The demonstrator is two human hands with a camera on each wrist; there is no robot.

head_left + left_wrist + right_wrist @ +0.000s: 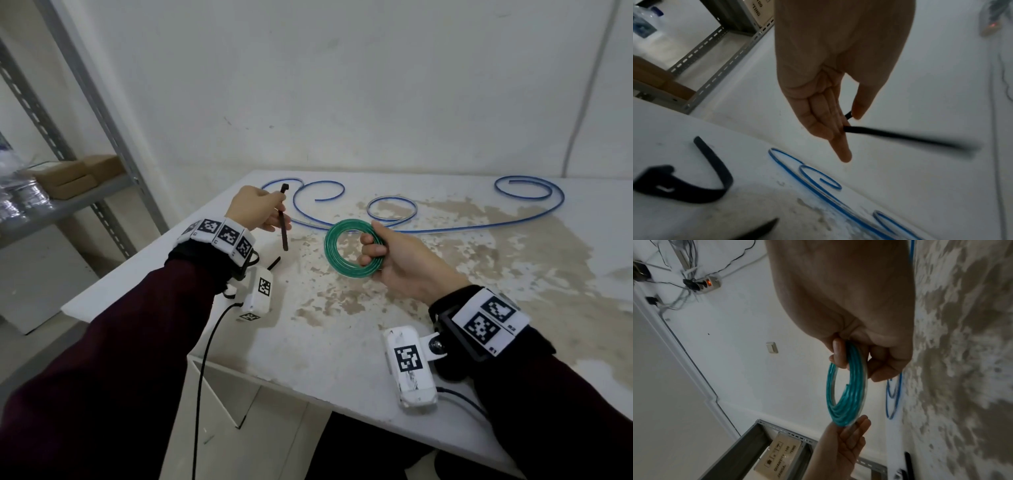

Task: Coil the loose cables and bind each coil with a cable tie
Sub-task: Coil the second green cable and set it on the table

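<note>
Coil of green cable (352, 247) hangs above the table (342, 329) centre, gripped at its 3 o'clock rim by the right hand (404, 263). At 9 o'clock, the left hand (255, 210) pinches a black cable tie (283, 219). Blue cable (428, 228) sprawls loose at 12 o'clock.

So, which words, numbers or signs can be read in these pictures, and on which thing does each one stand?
"QUANTITY : 100" on the cardboard box on the metal shelf, right wrist view.
"100" and "TING", part of a cut-off word, on the same box, left wrist view.
Other lines and small icons on that box: too blurred to read.
Wrist bands and cameras: black-and-white square codes; tiny marks beside them unreadable.
</note>
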